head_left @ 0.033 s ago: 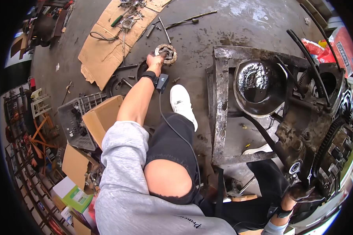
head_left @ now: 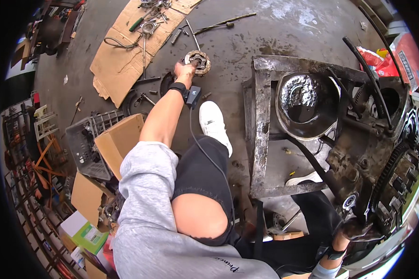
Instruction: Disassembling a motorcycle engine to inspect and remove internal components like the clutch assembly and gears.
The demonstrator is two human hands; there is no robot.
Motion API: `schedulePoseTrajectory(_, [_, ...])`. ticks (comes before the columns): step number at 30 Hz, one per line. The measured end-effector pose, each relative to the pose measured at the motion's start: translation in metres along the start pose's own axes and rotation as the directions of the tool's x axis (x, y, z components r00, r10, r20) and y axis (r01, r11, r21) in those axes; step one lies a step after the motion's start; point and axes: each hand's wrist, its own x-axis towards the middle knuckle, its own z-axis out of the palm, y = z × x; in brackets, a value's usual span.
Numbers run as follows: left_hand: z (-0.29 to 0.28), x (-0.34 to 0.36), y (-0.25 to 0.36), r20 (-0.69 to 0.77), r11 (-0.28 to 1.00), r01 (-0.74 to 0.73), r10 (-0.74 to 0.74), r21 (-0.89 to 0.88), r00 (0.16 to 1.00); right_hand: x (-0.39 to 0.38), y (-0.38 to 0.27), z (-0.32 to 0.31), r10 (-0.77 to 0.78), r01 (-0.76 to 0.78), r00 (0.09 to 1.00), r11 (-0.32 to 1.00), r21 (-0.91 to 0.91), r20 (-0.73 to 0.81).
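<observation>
Left arm (head_left: 164,114) reaches over open grey concrete floor (head_left: 235,56). Right hand (head_left: 354,229) at greasy dark metal machine's (head_left: 351,162) near edge; grip can't be told. Flat brown cardboard (head_left: 116,65) ends short of round, pale-rimmed metal disc (head_left: 204,69), clamped in left hand (head_left: 185,70).

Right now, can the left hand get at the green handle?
Probably not without leaning: the left hand is well stretched out, on the round part, and the green handle lies farther off, on the cardboard.

round metal part (head_left: 203,69): partly covered by left grip (head_left: 185,70) | right grip (head_left: 355,229): obscured by shadow | cardboard sheet (head_left: 118,65): cut off by top edge | right shoe (head_left: 308,177): partly hidden by metal stand (head_left: 260,135)
</observation>
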Motion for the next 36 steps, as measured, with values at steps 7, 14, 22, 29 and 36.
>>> schedulePoseTrajectory(7, [0.019,0.01,0.011,0.123,0.807,-0.088,0.019,0.584,0.992,0.003,0.007,-0.005,0.005,-0.005,1.0,0.999,0.037,0.008])
schedulePoseTrajectory(14, [-0.064,-0.045,0.11,0.775,0.652,-0.639,0.121,0.409,0.62,0.02,0.004,0.018,-0.086,0.081,0.996,0.945,0.316,0.001])
schedulePoseTrajectory(22, [-0.058,-0.291,0.083,0.88,-0.223,-0.95,-0.376,0.22,0.292,0.051,-0.03,-0.027,-0.113,-0.004,0.944,0.934,0.356,0.309])
schedulePoseTrajectory(29, [0.028,-0.413,-0.132,0.793,0.153,-0.805,-0.351,0.573,0.498,0.046,-0.016,-0.031,-0.216,0.13,0.96,0.907,0.4,0.177])
schedulePoseTrajectory(36, [0.042,-0.42,-0.217,0.647,0.502,-0.518,-0.116,0.693,0.753,0.044,0.007,-0.021,-0.023,-0.075,0.981,0.871,0.485,0.192])
